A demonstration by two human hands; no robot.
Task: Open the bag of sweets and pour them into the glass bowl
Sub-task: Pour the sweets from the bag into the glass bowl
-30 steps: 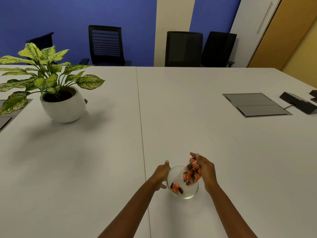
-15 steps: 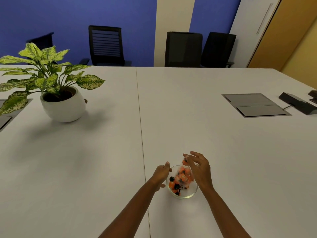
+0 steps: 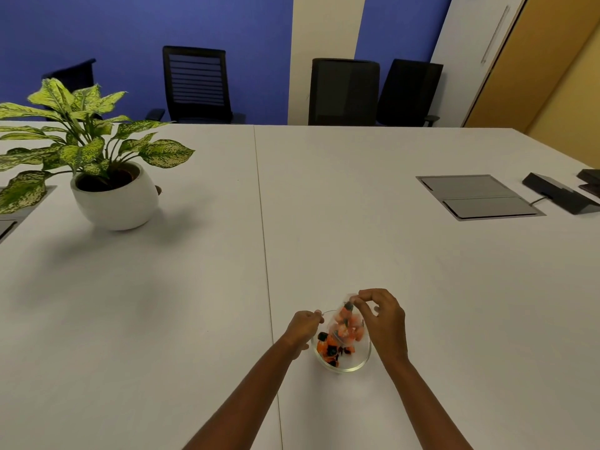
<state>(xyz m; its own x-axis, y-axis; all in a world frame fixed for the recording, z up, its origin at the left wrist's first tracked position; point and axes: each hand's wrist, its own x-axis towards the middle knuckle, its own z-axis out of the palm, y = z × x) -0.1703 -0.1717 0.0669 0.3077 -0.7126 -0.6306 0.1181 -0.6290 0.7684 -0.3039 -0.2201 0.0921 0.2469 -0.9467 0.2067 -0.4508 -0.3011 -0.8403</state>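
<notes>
Both hands (image 3: 344,323) at bowl (image 3: 360,365) rim

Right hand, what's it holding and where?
The right hand pinches the clear sweets bag by its upturned bottom end, mouth down over the glass bowl.

More sweets (image 3: 331,347) now lie in the bowl (image 3: 358,365).

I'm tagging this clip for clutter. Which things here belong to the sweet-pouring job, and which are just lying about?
Part of the job: bag of sweets, glass bowl, left hand, right hand.

Just lying about: potted plant, grey table hatch, black device, office chairs.
</notes>
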